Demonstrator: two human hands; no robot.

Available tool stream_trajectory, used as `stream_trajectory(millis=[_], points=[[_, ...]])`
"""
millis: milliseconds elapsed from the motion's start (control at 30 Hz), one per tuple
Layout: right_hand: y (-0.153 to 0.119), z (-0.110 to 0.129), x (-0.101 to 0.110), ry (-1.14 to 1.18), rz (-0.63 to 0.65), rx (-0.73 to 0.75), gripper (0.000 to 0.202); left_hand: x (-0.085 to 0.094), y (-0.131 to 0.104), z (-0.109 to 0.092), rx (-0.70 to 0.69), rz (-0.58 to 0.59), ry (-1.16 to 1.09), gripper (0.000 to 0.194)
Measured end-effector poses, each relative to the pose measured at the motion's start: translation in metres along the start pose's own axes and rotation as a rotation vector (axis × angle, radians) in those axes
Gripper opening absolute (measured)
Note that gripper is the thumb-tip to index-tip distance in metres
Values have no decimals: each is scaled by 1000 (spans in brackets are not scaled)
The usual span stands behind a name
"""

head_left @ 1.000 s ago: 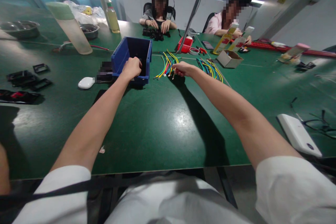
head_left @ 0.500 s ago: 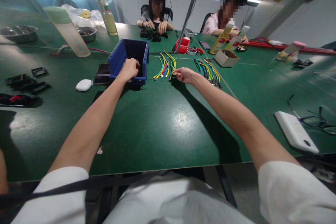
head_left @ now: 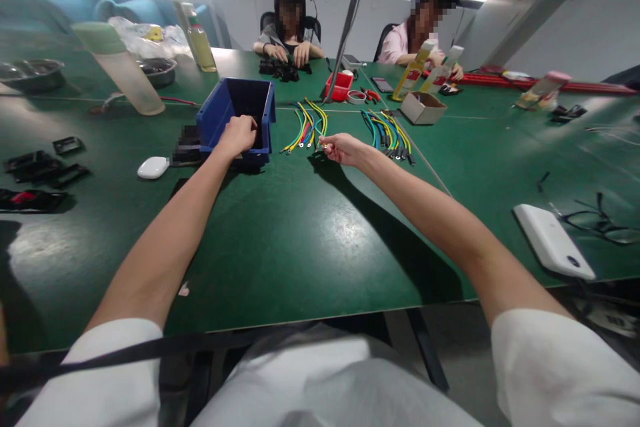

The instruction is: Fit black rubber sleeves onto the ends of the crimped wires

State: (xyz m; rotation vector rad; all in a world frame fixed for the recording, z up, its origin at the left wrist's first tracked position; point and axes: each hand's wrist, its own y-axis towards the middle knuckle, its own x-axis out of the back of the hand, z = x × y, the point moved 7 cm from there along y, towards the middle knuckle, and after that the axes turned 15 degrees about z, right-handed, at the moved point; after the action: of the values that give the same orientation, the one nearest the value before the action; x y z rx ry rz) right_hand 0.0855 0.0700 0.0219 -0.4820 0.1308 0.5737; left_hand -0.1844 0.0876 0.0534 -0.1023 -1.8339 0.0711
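Note:
My left hand (head_left: 241, 135) reaches over the near wall of a blue plastic bin (head_left: 273, 121). Its fingers bend down inside, where the tips are hidden; dark contents show only faintly. With finger and thumb, my right hand (head_left: 342, 149) pinches the near end of a cable in the left bunch of yellow, green, blue and red cables (head_left: 301, 127), which have ring terminals on their ends. To the right of that hand lies a second bunch of cables (head_left: 387, 133), some ending in black sleeves.
Left of the bin lie a white case (head_left: 153, 167) and black frame pieces (head_left: 37, 163). Behind the cables are a red container (head_left: 340, 87), a tape roll (head_left: 356, 97) and a small carton (head_left: 423, 109). A white power bank (head_left: 554, 240) and glasses (head_left: 600, 221) lie right. Two people sit opposite.
The whole view has shifted slightly. My left hand stays in the bin and my right hand stays at the cable end, both with little visible movement.

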Motion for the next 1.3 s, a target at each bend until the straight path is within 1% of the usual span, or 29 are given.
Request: stream_trajectory(millis=[67, 200, 333, 467, 667, 867, 1033, 1167, 1233, 1300], points=[[-3, 0, -3, -1, -11, 8, 24, 1, -1, 0, 8, -12, -4, 40], [-8, 0, -10, 43, 23, -6, 22, 1, 1, 1, -4, -26, 2, 40], [-15, 5, -10, 82, 20, -17, 21, -1, 5, 2, -16, -13, 7, 44], [-20, 11, -10, 91, 11, -6, 20, 1, 4, 1, -16, -2, -14, 48], [-23, 22, -9, 11, -12, 14, 20, 1, 1, -1, -43, 22, -74, 51], [-28, 44, -11, -73, -30, 45, 22, -3, 7, 5, -21, 26, -96, 45], [-40, 64, -19, -57, -32, 61, 27, -6, 11, 8, -32, 26, -89, 44], [-50, 85, -19, -117, -50, 131, 23, -7, 12, 8, -44, 22, -100, 46], [-52, 89, -16, -140, -59, 138, 21, -7, 12, 9, -48, 23, -105, 47], [-52, 88, -14, -144, -52, 115, 20, -7, 11, 9, -49, 16, -105, 47]])
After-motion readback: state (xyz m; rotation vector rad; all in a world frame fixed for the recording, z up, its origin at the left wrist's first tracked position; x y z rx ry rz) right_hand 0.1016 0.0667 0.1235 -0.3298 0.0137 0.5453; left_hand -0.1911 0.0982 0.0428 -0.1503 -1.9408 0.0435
